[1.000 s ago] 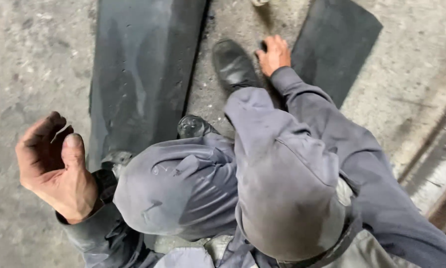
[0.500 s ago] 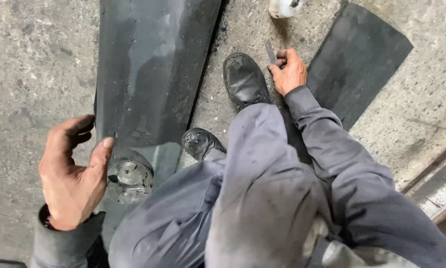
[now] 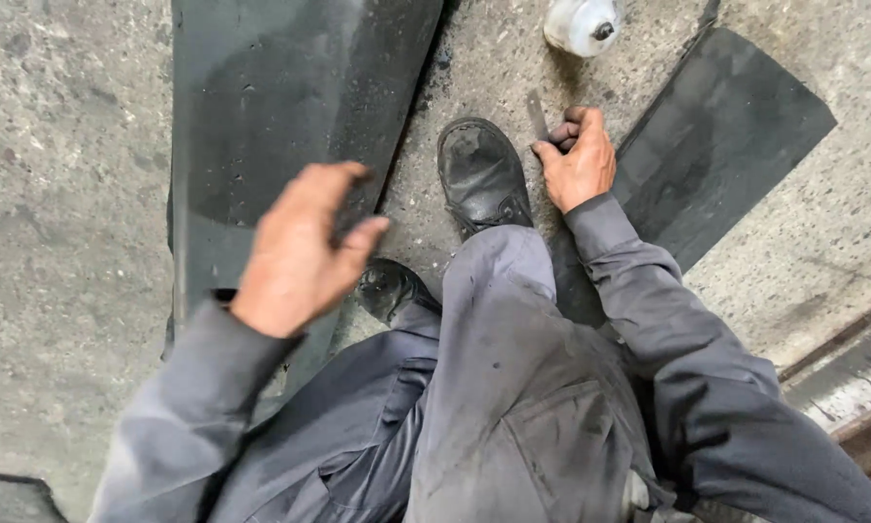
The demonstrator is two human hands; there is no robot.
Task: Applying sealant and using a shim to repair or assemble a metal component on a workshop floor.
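Observation:
My left hand (image 3: 300,252) hovers over a long dark rubber sheet (image 3: 261,107) on the concrete floor, fingers apart and holding nothing. My right hand (image 3: 579,160) rests low on the floor beside my black shoe (image 3: 482,174), its fingers closed around a thin dark metal blade (image 3: 536,114) that sticks up from the fist. A second, smaller dark rubber piece (image 3: 721,145) lies just right of that hand. My grey trouser legs (image 3: 494,387) fill the lower middle, and a second black shoe (image 3: 389,289) shows under my left wrist.
A white plastic bottle with a dark cap (image 3: 581,23) lies at the top edge. A metal rail or ledge (image 3: 842,373) runs along the lower right. Rough concrete floor (image 3: 58,194) surrounds the sheets.
My left hand has moved right from the sheet's left edge onto the sheet. The view has tipped forward, so my legs sit lower. The right hand stays by the shoe with the blade.

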